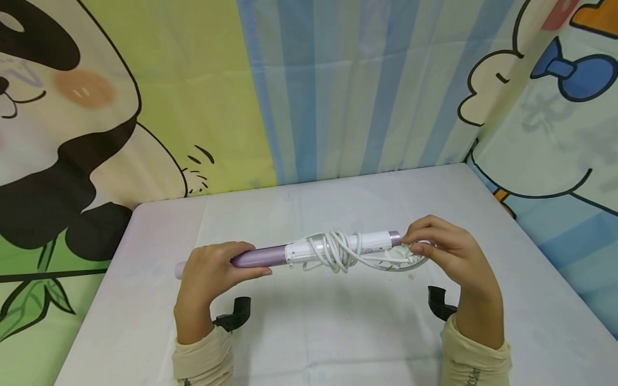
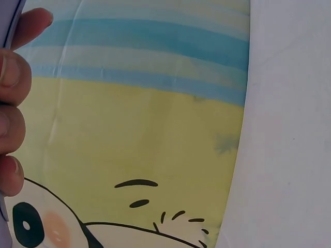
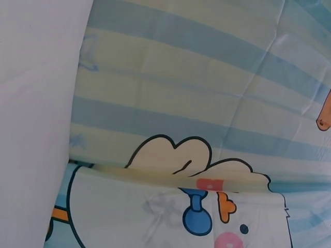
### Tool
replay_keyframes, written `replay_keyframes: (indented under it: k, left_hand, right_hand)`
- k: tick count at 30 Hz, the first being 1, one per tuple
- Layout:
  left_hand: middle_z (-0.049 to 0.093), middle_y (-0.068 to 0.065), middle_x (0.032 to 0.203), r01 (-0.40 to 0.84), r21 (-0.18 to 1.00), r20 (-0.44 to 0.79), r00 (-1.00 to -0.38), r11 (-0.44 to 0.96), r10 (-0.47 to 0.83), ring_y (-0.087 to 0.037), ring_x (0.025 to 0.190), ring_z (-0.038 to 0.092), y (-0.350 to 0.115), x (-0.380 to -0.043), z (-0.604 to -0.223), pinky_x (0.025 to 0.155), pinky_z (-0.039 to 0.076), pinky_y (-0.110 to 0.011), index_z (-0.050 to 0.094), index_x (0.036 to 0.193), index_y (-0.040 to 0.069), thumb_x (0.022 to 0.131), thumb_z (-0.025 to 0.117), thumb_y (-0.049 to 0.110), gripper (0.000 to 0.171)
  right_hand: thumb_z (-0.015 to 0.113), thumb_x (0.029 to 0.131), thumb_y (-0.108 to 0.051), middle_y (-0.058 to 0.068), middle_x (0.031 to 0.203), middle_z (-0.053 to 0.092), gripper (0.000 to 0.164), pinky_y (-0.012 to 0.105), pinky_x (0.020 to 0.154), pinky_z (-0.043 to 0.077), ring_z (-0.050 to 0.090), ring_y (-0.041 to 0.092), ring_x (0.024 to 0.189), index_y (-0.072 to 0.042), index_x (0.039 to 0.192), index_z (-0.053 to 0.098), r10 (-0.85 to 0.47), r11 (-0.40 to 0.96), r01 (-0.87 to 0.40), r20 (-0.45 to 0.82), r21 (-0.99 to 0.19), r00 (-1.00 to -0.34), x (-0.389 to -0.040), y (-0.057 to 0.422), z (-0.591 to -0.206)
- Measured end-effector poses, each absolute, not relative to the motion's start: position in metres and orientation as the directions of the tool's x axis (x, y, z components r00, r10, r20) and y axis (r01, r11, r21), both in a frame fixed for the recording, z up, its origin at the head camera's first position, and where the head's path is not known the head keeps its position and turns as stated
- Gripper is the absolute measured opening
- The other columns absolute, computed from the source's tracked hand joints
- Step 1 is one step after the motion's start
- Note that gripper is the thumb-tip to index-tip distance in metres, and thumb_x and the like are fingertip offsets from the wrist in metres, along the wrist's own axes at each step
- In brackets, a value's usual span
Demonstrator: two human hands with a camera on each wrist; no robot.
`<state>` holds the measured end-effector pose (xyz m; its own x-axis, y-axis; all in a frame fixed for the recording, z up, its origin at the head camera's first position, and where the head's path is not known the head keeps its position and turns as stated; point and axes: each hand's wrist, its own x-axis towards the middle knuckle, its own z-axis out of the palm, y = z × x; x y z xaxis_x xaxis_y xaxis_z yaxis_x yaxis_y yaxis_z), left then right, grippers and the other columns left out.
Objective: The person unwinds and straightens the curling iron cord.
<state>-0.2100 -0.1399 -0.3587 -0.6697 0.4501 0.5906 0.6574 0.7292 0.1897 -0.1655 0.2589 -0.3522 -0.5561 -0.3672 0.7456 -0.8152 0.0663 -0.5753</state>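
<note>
A slim lilac-and-white hair straightener is held level over the table, with its white cord wound in several loops round the middle. My left hand grips the lilac end, thumb along the near side; a short tip shows past the hand. In the left wrist view its curled fingers lie along the lilac edge at the left border. At the other end, beside the lilac cap, my right hand pinches the cord's bunched end with thumb and fingers. The right wrist view shows neither that hand nor the straightener.
The white-covered table lies beneath both hands. Behind it hangs a striped and yellow cartoon cloth, and another cartoon cloth stands along the right side. Black curved mounts stick out by both wrists.
</note>
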Motion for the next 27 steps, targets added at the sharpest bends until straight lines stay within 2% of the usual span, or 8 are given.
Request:
replay_keyframes:
  k: [2, 4, 9, 13, 17, 20, 23, 27]
  left_hand:
    - [0.066, 0.008, 0.064, 0.665, 0.178, 0.602, -0.657, 0.725, 0.455, -0.002, 0.051, 0.051, -0.139, -0.21, -0.36, 0.049, 0.041, -0.022, 0.072, 0.075, 0.018, 0.065, 0.07, 0.066, 0.05]
    - [0.066, 0.009, 0.063, 0.67, 0.169, 0.607, -0.649, 0.723, 0.46, -0.002, 0.051, 0.051, -0.138, -0.21, -0.36, 0.048, 0.041, -0.022, 0.071, 0.074, 0.017, 0.063, 0.075, 0.062, 0.046]
    - [0.066, 0.01, 0.064, 0.662, 0.186, 0.57, -0.675, 0.726, 0.469, -0.001, 0.051, 0.051, -0.134, -0.211, -0.361, 0.049, 0.041, -0.021, 0.072, 0.076, 0.019, 0.056, 0.084, 0.047, 0.037]
    - [0.066, 0.011, 0.065, 0.626, 0.226, 0.488, -0.736, 0.746, 0.469, -0.001, 0.053, 0.05, -0.132, -0.213, -0.361, 0.05, 0.04, -0.021, 0.072, 0.077, 0.021, 0.057, 0.084, 0.046, 0.034]
    - [0.065, 0.009, 0.064, 0.586, 0.174, 0.433, -0.767, 0.791, 0.473, -0.002, 0.051, 0.048, -0.129, -0.215, -0.362, 0.049, 0.038, -0.022, 0.072, 0.078, 0.021, 0.059, 0.081, 0.052, 0.038]
    - [0.065, 0.008, 0.063, 0.562, 0.118, 0.438, -0.769, 0.819, 0.465, -0.004, 0.049, 0.047, -0.129, -0.217, -0.364, 0.047, 0.036, -0.023, 0.072, 0.078, 0.02, 0.058, 0.079, 0.057, 0.042]
    - [0.066, 0.006, 0.063, 0.556, 0.104, 0.479, -0.755, 0.825, 0.448, -0.005, 0.049, 0.047, -0.132, -0.218, -0.367, 0.046, 0.038, -0.024, 0.072, 0.078, 0.019, 0.059, 0.075, 0.063, 0.048]
    - [0.066, 0.005, 0.064, 0.588, 0.102, 0.557, -0.702, 0.802, 0.444, -0.005, 0.049, 0.049, -0.136, -0.22, -0.37, 0.047, 0.04, -0.025, 0.072, 0.077, 0.017, 0.069, 0.056, 0.077, 0.062]
  right_hand:
    - [0.056, 0.091, 0.005, 0.001, 0.104, 0.061, 0.017, 0.015, 0.066, 0.045, 0.054, 0.009, 0.092, 0.002, 0.103, 0.067, -0.357, 0.066, -0.8, 0.735, -0.596, -0.577, -0.166, 0.259, -0.353]
    - [0.056, 0.09, 0.005, 0.001, 0.103, 0.06, 0.017, 0.016, 0.062, 0.045, 0.054, 0.008, 0.09, 0.003, 0.103, 0.067, -0.345, 0.055, -0.797, 0.738, -0.602, -0.581, -0.167, 0.259, -0.354]
    - [0.059, 0.092, -0.005, 0.003, 0.101, 0.06, 0.015, 0.016, 0.059, 0.046, 0.054, 0.01, 0.09, 0.004, 0.1, 0.067, -0.313, 0.028, -0.832, 0.786, -0.554, -0.534, -0.169, 0.258, -0.354]
    - [0.059, 0.091, -0.003, 0.008, 0.103, 0.061, 0.015, 0.014, 0.072, 0.048, 0.055, 0.014, 0.096, 0.007, 0.099, 0.066, -0.321, -0.057, -0.862, 0.827, -0.504, -0.462, -0.168, 0.254, -0.35]
    - [0.059, 0.089, 0.002, 0.011, 0.105, 0.063, 0.015, 0.015, 0.081, 0.049, 0.059, 0.015, 0.099, 0.009, 0.099, 0.067, -0.307, -0.112, -0.874, 0.853, -0.472, -0.422, -0.167, 0.25, -0.347]
    - [0.06, 0.088, 0.004, 0.011, 0.105, 0.064, 0.014, 0.016, 0.08, 0.051, 0.061, 0.016, 0.097, 0.01, 0.098, 0.067, -0.213, -0.125, -0.865, 0.864, -0.487, -0.456, -0.168, 0.25, -0.348]
    - [0.06, 0.086, 0.009, 0.012, 0.103, 0.064, 0.012, 0.018, 0.079, 0.053, 0.061, 0.02, 0.094, 0.015, 0.095, 0.065, -0.058, -0.198, -0.827, 0.848, -0.527, -0.526, -0.171, 0.253, -0.35]
    - [0.054, 0.086, 0.017, 0.017, 0.097, 0.062, 0.014, 0.024, 0.08, 0.054, 0.063, 0.023, 0.086, 0.021, 0.097, 0.06, 0.176, -0.341, -0.76, 0.757, -0.553, -0.63, -0.175, 0.259, -0.354]
